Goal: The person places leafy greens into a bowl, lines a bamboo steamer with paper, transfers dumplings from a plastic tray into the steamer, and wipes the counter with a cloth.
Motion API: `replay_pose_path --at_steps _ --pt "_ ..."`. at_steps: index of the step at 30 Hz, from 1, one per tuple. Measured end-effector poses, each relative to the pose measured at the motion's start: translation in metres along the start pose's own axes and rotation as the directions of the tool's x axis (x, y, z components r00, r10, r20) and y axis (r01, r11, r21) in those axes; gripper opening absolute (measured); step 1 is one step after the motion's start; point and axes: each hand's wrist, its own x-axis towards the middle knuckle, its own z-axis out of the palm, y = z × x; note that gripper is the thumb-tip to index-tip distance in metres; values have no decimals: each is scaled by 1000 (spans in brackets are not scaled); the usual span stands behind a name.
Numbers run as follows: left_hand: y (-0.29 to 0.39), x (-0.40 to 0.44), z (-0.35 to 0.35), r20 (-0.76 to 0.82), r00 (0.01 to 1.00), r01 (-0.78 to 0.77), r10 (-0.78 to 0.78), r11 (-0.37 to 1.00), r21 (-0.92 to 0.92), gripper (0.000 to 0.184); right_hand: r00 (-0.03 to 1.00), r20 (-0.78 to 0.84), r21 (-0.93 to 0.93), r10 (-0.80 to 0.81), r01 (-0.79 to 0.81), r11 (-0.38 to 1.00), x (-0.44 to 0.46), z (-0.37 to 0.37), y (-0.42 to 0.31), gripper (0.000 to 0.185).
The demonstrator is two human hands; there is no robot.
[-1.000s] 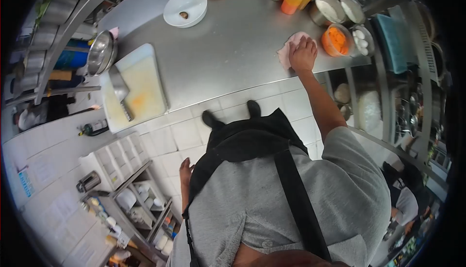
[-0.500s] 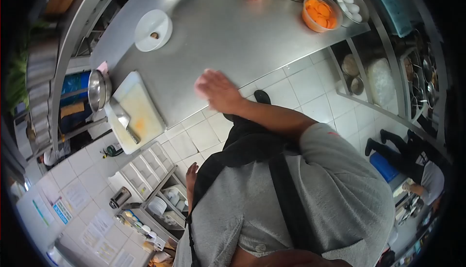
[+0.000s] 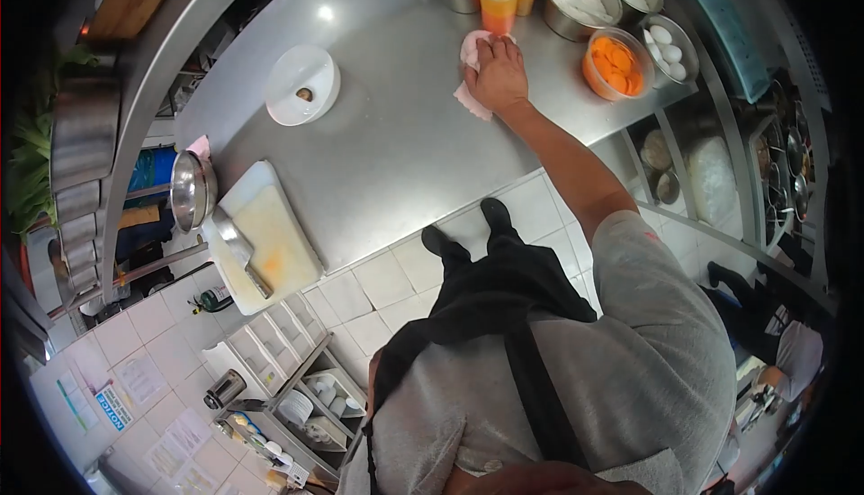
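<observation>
My right hand (image 3: 500,74) presses a pink cloth (image 3: 473,103) flat on the steel table (image 3: 387,135), just below an orange squeeze bottle (image 3: 498,4). To its right are a tub of orange slices (image 3: 616,65) and a metal bowl with white eggs (image 3: 666,49). A white bowl (image 3: 286,103) with a small brown item stands to the hand's left. My left hand is out of sight beside my body.
A cleaver (image 3: 236,241) lies on a cutting board (image 3: 261,193) at the table's left corner, near stacked metal bowls (image 3: 189,191). Pots of white powder (image 3: 580,0) stand at the back right. A person (image 3: 796,351) is at the lower right.
My right hand swept left with the cloth toward the near edge, then moved back right and away to the squeeze bottles. My left hand, seen earlier at my side, has gone from view.
</observation>
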Motion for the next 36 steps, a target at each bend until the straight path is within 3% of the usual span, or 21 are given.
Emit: replay_pose_path --at_steps 6,9,13,16,18,23,26,28,31,32,33,34,35,36 --pt "-2 -10 -4 13 996 94 -94 992 -82 46 998 -43 33 41 -40 999 21 28 -45 63" --pt "1 -13 -2 24 989 145 -143 982 -123 45 999 -30 93 -45 48 995 37 44 -70 61" --pt "3 -22 4 37 975 221 -218 960 -173 45 995 -51 112 -88 93 989 89 80 -92 59" --pt "6 -31 10 46 961 277 -274 938 -209 45 981 -163 63 -103 115 991 157 124 -103 57" --pt "6 -37 15 47 949 314 -312 920 -234 45 993 50 145 -102 94 985 199 126 -113 55" --pt "6 -58 27 61 927 371 -369 888 -272 45 948 142 263 -285 242 934 237 130 -144 46" --pt "1 -71 24 69 929 368 -363 892 -262 45 926 155 314 -345 285 906 190 132 -148 43" --pt "-1 -68 18 75 936 352 -344 902 -251 45 939 122 125 -321 307 944 142 111 -154 56" --pt "-9 -56 5 78 953 302 -293 930 -208 45 965 -46 10 -257 257 966 19 88 -198 50" --pt "-13 -47 1 81 961 275 -265 943 -185 45 916 -118 85 -384 394 915 -27 56 -214 50" --pt "-17 -34 -4 83 972 231 -221 962 -144 45 916 -52 310 -397 393 866 -69 70 -240 53" --pt "-22 -18 -10 96 981 176 -167 981 -86 45 869 -132 446 -477 482 754 -109 48 -251 52" --pt "-25 0 -19 112 989 96 -94 995 -7 45 814 -77 528 -576 523 669 -136 34 -264 50" --pt "-30 23 -30 128 992 3 -11 998 61 45 818 -149 457 -556 556 695 -156 25 -271 45"
